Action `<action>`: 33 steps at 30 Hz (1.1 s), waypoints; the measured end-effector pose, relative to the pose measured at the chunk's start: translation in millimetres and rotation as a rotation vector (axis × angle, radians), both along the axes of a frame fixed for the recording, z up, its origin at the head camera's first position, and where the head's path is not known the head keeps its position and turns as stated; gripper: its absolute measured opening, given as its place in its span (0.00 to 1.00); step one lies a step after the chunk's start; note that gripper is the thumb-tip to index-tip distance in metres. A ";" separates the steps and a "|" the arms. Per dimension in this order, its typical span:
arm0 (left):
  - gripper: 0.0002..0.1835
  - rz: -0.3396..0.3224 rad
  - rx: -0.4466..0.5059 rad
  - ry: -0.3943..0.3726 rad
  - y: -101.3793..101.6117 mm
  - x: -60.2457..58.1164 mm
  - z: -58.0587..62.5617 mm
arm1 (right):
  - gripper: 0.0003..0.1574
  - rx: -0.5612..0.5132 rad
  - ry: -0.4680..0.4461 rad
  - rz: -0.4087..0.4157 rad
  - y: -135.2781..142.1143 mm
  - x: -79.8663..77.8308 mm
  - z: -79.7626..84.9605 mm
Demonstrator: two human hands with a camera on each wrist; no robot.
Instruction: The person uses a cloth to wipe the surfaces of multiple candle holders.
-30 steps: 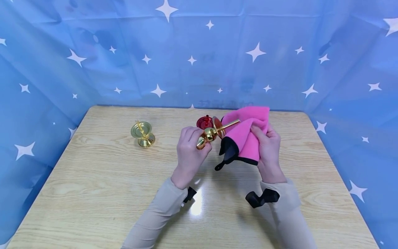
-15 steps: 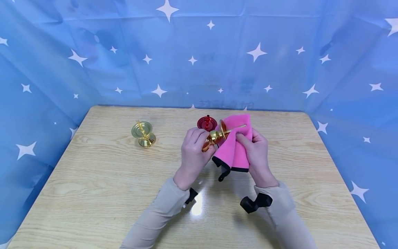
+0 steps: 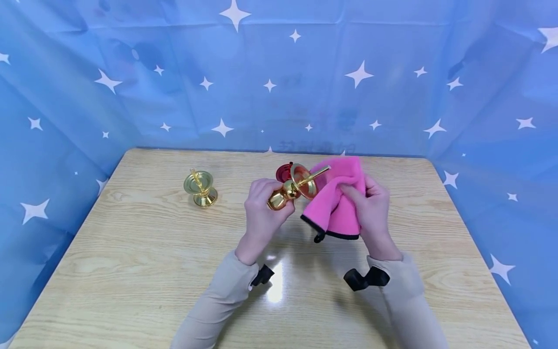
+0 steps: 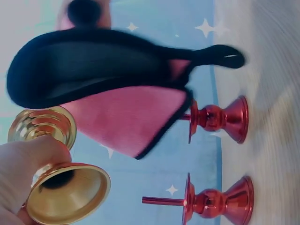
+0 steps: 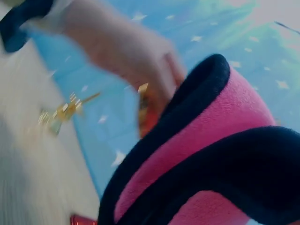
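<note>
In the head view my left hand [image 3: 265, 213] grips a shiny gold candlestick [image 3: 289, 190] by its lower part, tilted so its dish and thin spike point right and up. The left wrist view shows the candlestick's hollow flared base [image 4: 75, 192] beside the thumb. My right hand [image 3: 374, 213] pinches a pink cloth [image 3: 342, 194] with black edging and a small black loop. The cloth hangs in folds just right of the candlestick's dish, its upper part behind the spike. Most of my right fingers are hidden by the cloth.
Two red candlesticks [image 4: 213, 117] stand upright on the wooden table [image 3: 144, 271]; in the head view the gold one partly hides them. Another gold candlestick [image 3: 202, 188] stands at the back left. A blue star-patterned curtain [image 3: 270, 111] surrounds the table.
The cloth first moved left over the spike, then drew back to the right, baring the spike. The held candlestick shifted slightly left and its dish now faces more toward the head camera.
</note>
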State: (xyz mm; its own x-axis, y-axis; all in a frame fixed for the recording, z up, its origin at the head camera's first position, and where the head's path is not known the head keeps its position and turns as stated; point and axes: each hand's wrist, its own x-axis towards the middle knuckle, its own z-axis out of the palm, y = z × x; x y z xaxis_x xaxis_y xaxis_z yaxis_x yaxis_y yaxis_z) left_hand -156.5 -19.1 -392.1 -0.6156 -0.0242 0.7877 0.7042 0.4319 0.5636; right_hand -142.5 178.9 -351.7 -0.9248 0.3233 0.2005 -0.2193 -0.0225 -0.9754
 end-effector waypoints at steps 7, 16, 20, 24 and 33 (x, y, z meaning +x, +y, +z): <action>0.14 -0.015 0.025 0.015 2.7 0.1 0.5 | 0.12 0.364 0.285 0.178 -10.6 8.6 -8.0; 0.13 0.028 0.025 0.071 5.4 0.1 1.6 | 0.30 0.546 0.329 0.218 -23.4 21.1 -14.3; 0.13 0.028 0.034 0.065 5.4 0.0 1.5 | 0.24 0.650 0.434 0.140 -25.1 20.7 -16.3; 0.13 -0.001 0.054 0.061 3.8 -0.4 0.2 | 0.19 0.769 0.601 0.021 -22.4 14.9 -19.5; 0.14 -0.141 0.071 0.080 2.3 1.2 2.2 | 0.11 0.915 0.825 -0.182 -11.3 1.5 -14.5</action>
